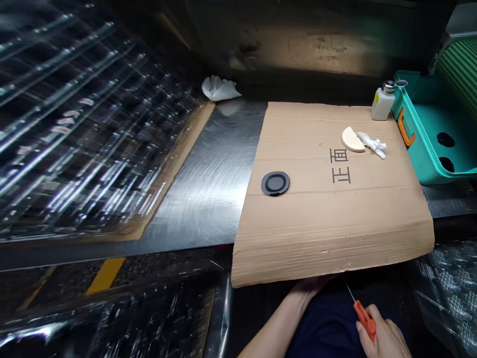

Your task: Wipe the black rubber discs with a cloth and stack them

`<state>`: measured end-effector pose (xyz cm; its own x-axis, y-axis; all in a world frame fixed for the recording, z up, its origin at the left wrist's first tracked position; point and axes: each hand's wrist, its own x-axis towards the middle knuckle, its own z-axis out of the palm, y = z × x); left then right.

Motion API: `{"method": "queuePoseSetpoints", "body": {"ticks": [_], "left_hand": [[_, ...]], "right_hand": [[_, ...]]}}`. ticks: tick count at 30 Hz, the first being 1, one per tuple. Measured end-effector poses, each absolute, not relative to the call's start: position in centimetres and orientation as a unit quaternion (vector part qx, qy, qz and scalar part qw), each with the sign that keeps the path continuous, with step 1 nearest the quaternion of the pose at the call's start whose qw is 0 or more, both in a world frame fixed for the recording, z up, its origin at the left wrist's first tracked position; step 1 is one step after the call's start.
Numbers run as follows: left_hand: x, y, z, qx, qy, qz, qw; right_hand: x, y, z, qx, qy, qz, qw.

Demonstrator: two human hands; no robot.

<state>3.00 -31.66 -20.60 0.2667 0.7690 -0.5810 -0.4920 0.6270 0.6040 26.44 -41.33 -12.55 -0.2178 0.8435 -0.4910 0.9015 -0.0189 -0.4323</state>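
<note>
My right hand (382, 333) is closed around the orange-red handle of a thin-bladed tool (364, 319), at the bottom right below the cardboard. The tool's metal blade points up and left toward the cardboard's front edge. My left hand (315, 284) shows only in part, as its fingers are hidden under the front edge of the cardboard sheet (298, 214). On that sheet lies a dark round part (275, 183) with a ring-shaped centre. Farther back on it are a cream half-round pad (352, 140) and a crumpled white cloth (372, 144).
A white bottle with a metal cap (383, 102) stands at the back right, beside a teal bin (425, 154) with an orange handle. Plastic-covered trays (74, 134) fill the left. White crumpled material (219, 89) lies at the back of the metal table (208, 174).
</note>
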Motion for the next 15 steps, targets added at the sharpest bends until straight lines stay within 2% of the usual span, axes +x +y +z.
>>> {"method": "queuePoseSetpoints", "body": {"ticks": [7, 15], "left_hand": [[2.8, -31.5, -20.1, 0.069, 0.397, 0.42, 0.813], [3.4, -32.1, -21.2, 0.178, 0.487, 0.324, 0.791]], "right_hand": [[25.7, -42.5, -14.2, 0.633, 0.719, -0.277, 0.071], [24.8, -41.8, -13.1, 0.657, 0.692, -0.289, 0.078]]}}
